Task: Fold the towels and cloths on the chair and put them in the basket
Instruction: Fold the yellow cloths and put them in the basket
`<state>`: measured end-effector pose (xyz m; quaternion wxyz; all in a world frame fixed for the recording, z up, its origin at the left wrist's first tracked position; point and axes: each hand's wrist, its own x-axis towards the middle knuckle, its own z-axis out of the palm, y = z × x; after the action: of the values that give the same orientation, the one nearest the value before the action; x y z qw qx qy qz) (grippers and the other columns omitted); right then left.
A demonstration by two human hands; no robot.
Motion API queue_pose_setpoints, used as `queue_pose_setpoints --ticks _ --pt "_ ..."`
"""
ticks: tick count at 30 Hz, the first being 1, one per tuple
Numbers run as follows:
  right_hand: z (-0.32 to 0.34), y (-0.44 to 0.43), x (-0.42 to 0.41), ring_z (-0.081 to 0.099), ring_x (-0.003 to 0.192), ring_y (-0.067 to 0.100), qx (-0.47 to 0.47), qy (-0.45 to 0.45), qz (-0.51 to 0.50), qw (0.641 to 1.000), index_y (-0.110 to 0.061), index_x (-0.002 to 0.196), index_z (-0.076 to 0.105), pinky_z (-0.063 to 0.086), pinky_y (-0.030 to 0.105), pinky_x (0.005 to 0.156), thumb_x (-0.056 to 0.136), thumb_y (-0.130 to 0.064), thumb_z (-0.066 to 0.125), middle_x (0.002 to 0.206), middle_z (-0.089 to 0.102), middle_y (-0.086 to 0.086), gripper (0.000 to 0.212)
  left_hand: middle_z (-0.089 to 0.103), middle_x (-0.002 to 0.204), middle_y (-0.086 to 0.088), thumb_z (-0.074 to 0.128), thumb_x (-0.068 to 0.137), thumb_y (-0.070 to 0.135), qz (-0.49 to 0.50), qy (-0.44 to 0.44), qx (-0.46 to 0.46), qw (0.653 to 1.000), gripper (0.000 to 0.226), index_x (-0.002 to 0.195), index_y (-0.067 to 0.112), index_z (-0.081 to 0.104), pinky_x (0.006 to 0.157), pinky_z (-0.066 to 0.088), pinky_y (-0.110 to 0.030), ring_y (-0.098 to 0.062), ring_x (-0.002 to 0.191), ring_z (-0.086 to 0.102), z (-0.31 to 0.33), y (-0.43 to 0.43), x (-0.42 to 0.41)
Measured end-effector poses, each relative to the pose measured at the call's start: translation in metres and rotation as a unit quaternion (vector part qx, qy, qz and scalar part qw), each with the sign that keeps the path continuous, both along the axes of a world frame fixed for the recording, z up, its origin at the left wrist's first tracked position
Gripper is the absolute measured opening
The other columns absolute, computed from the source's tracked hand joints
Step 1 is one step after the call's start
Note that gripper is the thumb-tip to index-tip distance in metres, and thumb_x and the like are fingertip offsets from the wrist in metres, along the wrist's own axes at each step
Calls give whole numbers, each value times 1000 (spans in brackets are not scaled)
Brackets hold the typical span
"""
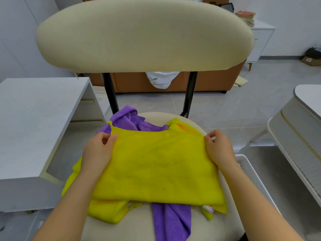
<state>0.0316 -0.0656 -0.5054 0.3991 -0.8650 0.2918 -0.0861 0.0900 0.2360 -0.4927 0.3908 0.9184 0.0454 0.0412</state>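
A yellow towel (156, 167) lies doubled over on the cream chair seat (139, 226). My left hand (98, 152) pinches its far left corner and my right hand (218, 150) pinches its far right corner. Under it lie more yellow cloth (104, 213) at the front left and a purple cloth (172, 221) hanging over the front edge, with more purple (128, 120) bunched at the back. A white perforated basket (250, 171) stands on the floor just right of the seat, mostly hidden by my right forearm.
The chair's padded backrest (144, 35) rises right behind the cloths. A white desk (34, 122) stands to the left, and a white table (305, 101) over a bed-like frame to the right. A brown cabinet (139, 82) and grey tiled floor lie beyond.
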Motion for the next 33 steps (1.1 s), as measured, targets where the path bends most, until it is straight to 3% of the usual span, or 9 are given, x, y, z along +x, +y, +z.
queue_pose_setpoints --ticks 4,9,15,18,22,25,27,29,33 --pt "-2 1 2 43 64 5 -3 3 -8 1000 -11 102 56 32 29 55 98 -19 45 92 55 6 14 54 76 0 46 97 33 -10 10 28 1000 29 85 10 59 69 30 -30 -20 80 49 -4 2 3" --pt "1 2 5 48 79 16 -8 27 31 999 -10 107 58 34 27 71 98 -22 45 96 54 3 20 52 73 -3 45 98 28 10 16 13 1000 32 82 5 58 68 28 -30 -21 78 47 -6 3 6" --pt "-5 2 2 50 78 19 -26 20 9 999 -8 103 59 34 28 67 98 -19 44 96 60 9 19 56 84 -6 57 92 29 68 14 -54 996 23 87 7 60 72 31 -30 -23 84 50 -6 4 8" --pt "-4 1 1 53 86 24 -62 37 22 997 -12 106 58 39 32 69 99 -26 37 102 62 9 26 57 86 -8 51 94 40 75 22 -66 995 36 86 6 58 73 34 -33 -26 85 50 -2 2 7" --pt "8 6 -2 48 115 27 -154 -16 61 986 -11 126 55 39 38 90 100 -30 35 127 53 11 38 62 97 -15 23 99 51 77 73 -101 989 58 91 7 60 88 41 -44 -32 96 54 2 6 6" --pt "25 25 -5 47 120 26 -201 -77 150 965 -12 129 54 35 42 100 99 -34 35 130 53 7 42 57 103 -10 43 96 40 59 -21 -16 998 31 101 12 55 87 44 -46 -31 99 53 4 9 -9" --pt "35 41 -4 47 122 22 -211 -69 213 951 -16 129 54 30 39 103 95 -39 28 131 54 2 49 57 96 -5 55 91 26 22 -120 42 992 14 96 13 55 79 46 -44 -29 92 54 9 8 -26" --pt "42 53 2 45 125 18 -237 -34 239 941 -20 130 54 23 38 108 100 -34 29 134 54 -2 41 57 77 1 58 88 19 -28 -147 48 988 7 82 16 56 66 42 -36 -26 75 54 17 2 -47" --pt "59 67 18 47 125 22 -251 7 275 928 -18 133 52 29 39 108 101 -17 33 136 54 2 38 57 49 0 56 91 22 -139 -29 13 990 33 58 19 57 54 40 -31 -10 48 51 24 -10 -88"
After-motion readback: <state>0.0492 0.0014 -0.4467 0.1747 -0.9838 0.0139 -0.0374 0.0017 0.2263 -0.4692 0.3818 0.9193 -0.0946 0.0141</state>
